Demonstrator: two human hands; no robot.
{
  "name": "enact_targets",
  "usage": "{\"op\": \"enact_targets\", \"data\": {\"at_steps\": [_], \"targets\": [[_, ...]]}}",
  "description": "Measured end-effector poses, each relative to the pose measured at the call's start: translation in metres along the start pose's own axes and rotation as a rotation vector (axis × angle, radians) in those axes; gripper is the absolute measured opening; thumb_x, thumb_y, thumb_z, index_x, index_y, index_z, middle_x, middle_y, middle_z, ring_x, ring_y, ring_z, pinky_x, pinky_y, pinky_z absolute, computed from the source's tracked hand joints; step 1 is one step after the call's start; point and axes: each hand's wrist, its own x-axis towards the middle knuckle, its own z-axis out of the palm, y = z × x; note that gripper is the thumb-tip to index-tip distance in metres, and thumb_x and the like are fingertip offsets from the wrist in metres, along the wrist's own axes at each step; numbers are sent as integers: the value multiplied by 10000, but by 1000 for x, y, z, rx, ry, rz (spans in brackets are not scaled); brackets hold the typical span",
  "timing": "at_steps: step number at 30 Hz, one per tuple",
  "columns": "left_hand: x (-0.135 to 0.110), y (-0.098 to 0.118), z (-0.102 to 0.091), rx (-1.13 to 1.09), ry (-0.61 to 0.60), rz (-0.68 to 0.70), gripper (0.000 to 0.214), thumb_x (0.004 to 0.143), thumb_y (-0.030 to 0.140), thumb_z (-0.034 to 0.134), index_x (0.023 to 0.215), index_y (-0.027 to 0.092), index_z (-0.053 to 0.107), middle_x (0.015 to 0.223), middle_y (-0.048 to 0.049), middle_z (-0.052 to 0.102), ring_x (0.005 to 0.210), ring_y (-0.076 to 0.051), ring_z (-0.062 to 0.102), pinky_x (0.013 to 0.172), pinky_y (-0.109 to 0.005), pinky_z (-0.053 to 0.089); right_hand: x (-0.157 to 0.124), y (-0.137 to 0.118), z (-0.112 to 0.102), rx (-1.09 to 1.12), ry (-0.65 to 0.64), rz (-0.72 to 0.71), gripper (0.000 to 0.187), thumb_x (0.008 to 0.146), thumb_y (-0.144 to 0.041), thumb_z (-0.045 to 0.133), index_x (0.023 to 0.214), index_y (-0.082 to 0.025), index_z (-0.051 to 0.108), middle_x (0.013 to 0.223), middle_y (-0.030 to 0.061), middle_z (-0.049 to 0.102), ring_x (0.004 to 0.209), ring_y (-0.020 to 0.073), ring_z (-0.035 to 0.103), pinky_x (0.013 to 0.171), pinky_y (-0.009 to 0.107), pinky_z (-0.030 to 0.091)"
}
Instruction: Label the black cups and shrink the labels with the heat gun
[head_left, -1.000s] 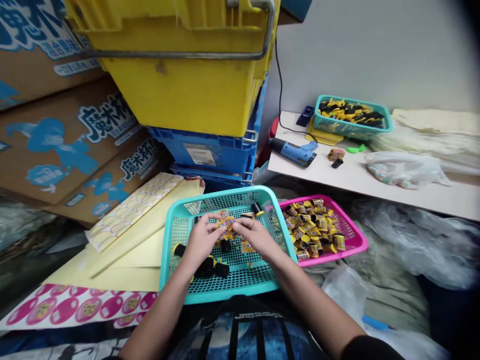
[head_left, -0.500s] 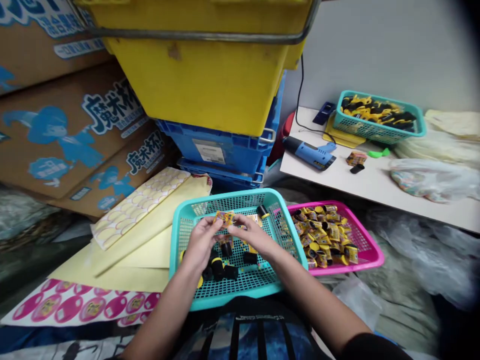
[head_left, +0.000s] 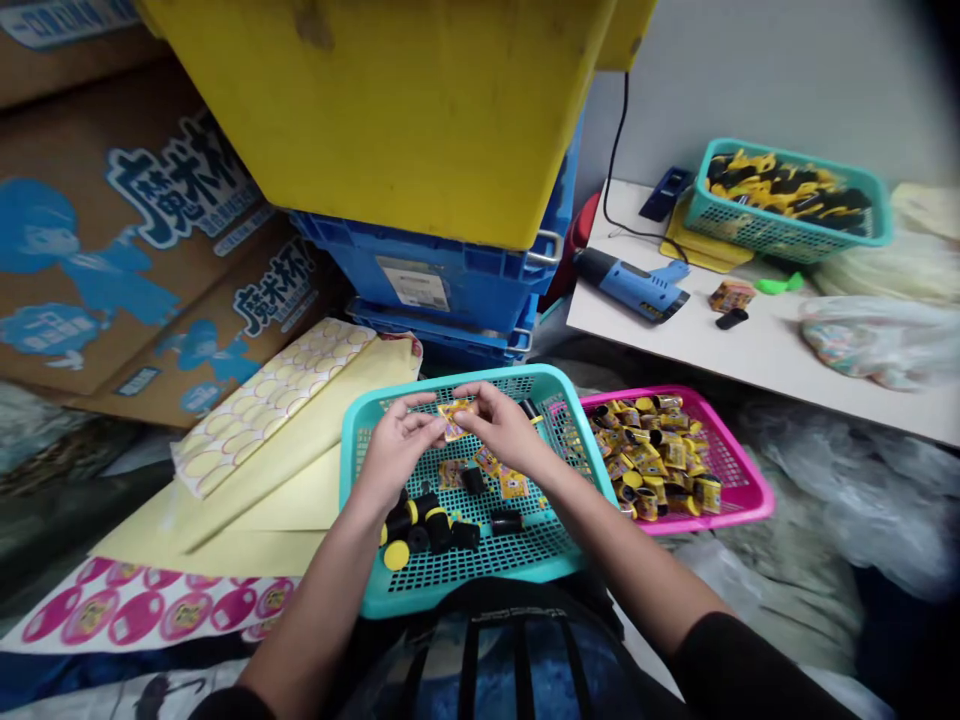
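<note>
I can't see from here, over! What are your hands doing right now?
Left hand and right hand both pinching a yellow label. Held over teal basket. Black caps loose below, nothing blocking.

Two hands, a left hand (head_left: 394,450) and a right hand (head_left: 499,425), with one sticker (head_left: 454,420) pinched between them. Three mesh baskets: two teal, the near basket (head_left: 352,480) and the far basket (head_left: 795,235), and one pink basket (head_left: 750,500). Three crates: one yellow crate (head_left: 420,110), two blue crates (head_left: 465,270). One blue tool (head_left: 630,285). One pink sheet (head_left: 150,605). In the near basket, three loose stickers (head_left: 514,485) and one yellow disc (head_left: 396,555) — the black rolls (head_left: 506,521) there are too bunched to count
</note>
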Motion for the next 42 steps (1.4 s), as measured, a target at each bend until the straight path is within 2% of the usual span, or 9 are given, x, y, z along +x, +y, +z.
{"op": "enact_targets", "data": {"at_steps": [7,12,20,24,30,33,36,39,42], "targets": [[1,-9,-12,18,58,1,579,599,289,838,1106,148,597,705,12,662,628,-106,621,608,-217,520,9,-1,10,-26,-52,-19,356,959,-345,512,1269,-169,491,824,-1,597,759,118,565,731,256,435],[2,-11,-32,53,139,-13,787,579,267,842,1295,162,533,657,23,651,559,-103,601,508,-181,460,0,20,16,-652,-248,47,203,949,-301,547,1069,-156,625,1031,74,640,986,197,581,867,317,440],[2,-3,-43,0,232,79,762,616,305,837,1311,161,560,676,16,674,532,-76,574,509,-164,456,22,27,72,-871,-308,-37,502,916,-443,577,1296,-120,526,1235,189,515,1161,339,488,966,485,431],[0,0,-45,91,260,151,896,614,302,847,1413,185,458,772,-20,726,649,-116,647,568,-176,492,33,25,90,-846,-377,-3,406,901,-221,554,1302,-158,532,1260,182,503,1140,330,516,912,465,475],[-2,-4,-42,244,300,104,473,547,349,866,959,146,753,727,-40,741,530,-116,599,523,-233,525,20,15,38,-527,-340,122,454,882,-221,498,1334,-191,508,1097,101,619,937,201,631,809,305,528],[-4,-6,-27,304,272,65,368,570,387,847,862,174,780,739,-44,756,519,-135,620,548,-274,558,-7,13,-6,76,-275,249,468,906,-186,398,1372,-180,447,954,72,651,768,134,639,721,256,533],[-6,-7,-10,299,199,48,370,593,436,834,861,184,791,719,-45,757,513,-151,636,581,-302,575,-34,14,-39,523,-64,222,547,791,-306,664,1276,-155,462,1018,93,646,862,163,647,753,266,526],[-8,-8,2,275,116,28,408,604,474,830,891,187,796,753,-61,769,507,-155,640,577,-308,576,-50,14,-52,652,69,162,539,689,-374,781,1127,-159,554,1088,88,627,932,164,630,772,254,513],[-9,-11,9,251,75,21,404,626,486,820,903,192,799,843,-83,781,523,-158,645,561,-305,575,-55,11,-52,629,46,127,494,689,-382,794,1101,-180,611,1109,69,619,955,149,604,813,260,500]]}}
